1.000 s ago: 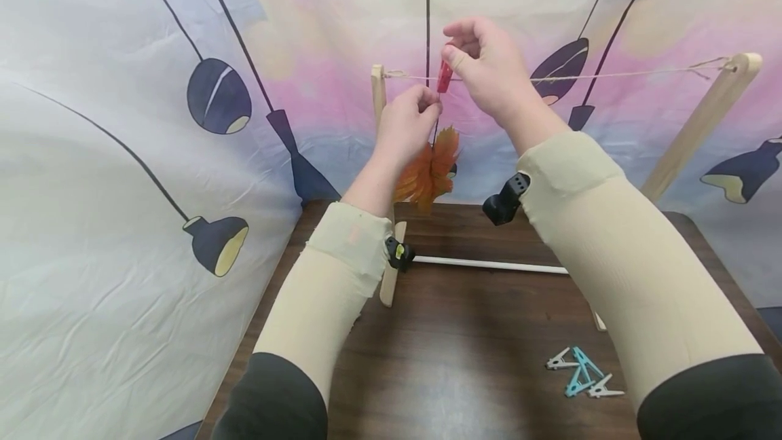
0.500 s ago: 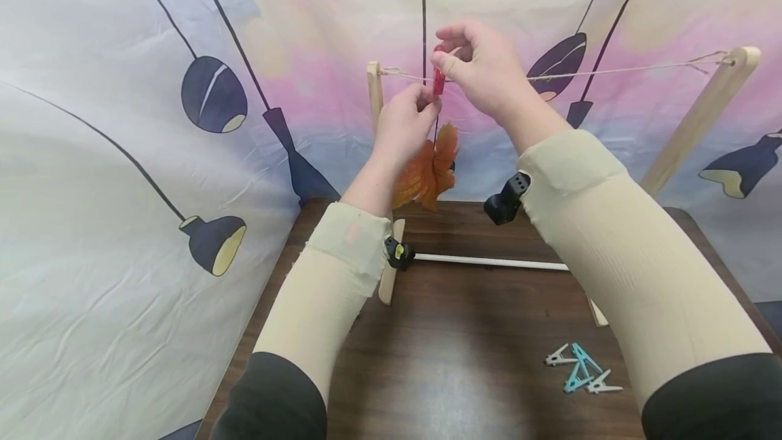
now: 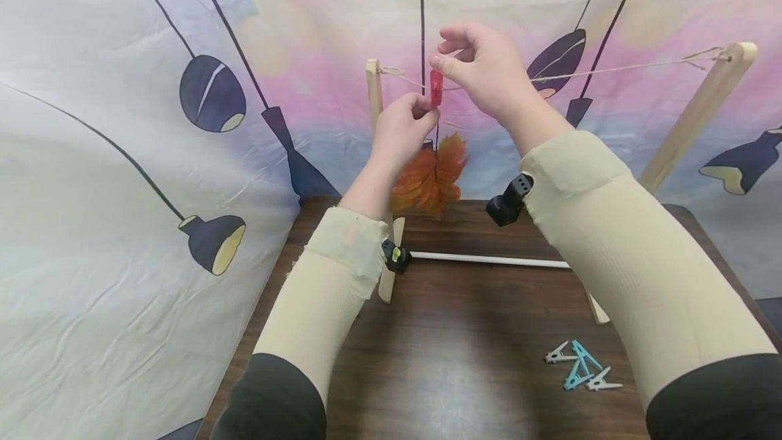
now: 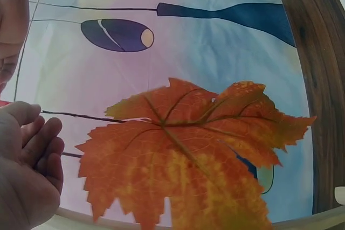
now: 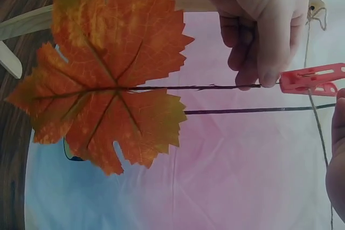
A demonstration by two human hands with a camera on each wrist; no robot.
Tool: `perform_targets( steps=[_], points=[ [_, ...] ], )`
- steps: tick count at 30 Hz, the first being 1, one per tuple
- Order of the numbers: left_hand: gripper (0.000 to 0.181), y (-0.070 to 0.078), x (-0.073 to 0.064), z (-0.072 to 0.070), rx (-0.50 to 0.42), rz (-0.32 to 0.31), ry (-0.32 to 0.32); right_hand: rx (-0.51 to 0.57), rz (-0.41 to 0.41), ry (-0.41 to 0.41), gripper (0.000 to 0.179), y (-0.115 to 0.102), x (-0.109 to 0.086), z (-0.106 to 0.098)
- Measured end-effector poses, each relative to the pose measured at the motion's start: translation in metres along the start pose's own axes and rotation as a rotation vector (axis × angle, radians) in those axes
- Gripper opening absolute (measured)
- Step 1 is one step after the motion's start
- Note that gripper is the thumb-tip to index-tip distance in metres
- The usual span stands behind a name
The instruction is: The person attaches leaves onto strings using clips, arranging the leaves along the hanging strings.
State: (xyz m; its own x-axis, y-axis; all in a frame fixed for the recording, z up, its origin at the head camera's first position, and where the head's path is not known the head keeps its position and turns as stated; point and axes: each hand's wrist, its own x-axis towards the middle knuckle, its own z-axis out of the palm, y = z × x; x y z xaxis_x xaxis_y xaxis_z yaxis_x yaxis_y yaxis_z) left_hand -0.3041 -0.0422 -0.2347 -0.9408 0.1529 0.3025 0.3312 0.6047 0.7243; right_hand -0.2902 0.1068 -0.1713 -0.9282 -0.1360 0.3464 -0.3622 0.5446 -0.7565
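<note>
On the cord (image 3: 623, 68) near the left post (image 3: 375, 90), red clip (image 3: 436, 89) straddles it. Right hand (image 3: 489, 73) pinches its upper end; left hand (image 3: 403, 129) pinches the stem (image 5: 215, 86) just below, orange leaf (image 5: 102, 74) hanging. Risk, likely: shallow clip bite, thin stem slipping free on release.

Arms (image 3: 617, 257) stretched towards twelve o'clock; left hand (image 3: 400, 131) pinching, right hand (image 3: 489, 70) loosely bent at the left's two o'clock.

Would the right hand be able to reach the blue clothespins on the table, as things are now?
Probably yes, though the right hand is busy at the red clothespin. The blue clothespins lie in open view on the table, with nothing visible blocking the way.
</note>
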Motion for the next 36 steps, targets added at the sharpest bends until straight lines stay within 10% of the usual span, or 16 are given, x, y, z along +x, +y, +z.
perform_targets(
  steps=[23,36],
  points=[
    [0.032,0.003,-0.018,0.000,-0.222,0.000,0.042,-0.016,-0.001,0.051,0.051,0.023,-0.023,-0.006],
    [0.033,-0.029,-0.036,0.002,-0.214,-0.011,0.075,-0.052,-0.032,-0.028,0.048,0.056,-0.041,0.014]
  ],
)
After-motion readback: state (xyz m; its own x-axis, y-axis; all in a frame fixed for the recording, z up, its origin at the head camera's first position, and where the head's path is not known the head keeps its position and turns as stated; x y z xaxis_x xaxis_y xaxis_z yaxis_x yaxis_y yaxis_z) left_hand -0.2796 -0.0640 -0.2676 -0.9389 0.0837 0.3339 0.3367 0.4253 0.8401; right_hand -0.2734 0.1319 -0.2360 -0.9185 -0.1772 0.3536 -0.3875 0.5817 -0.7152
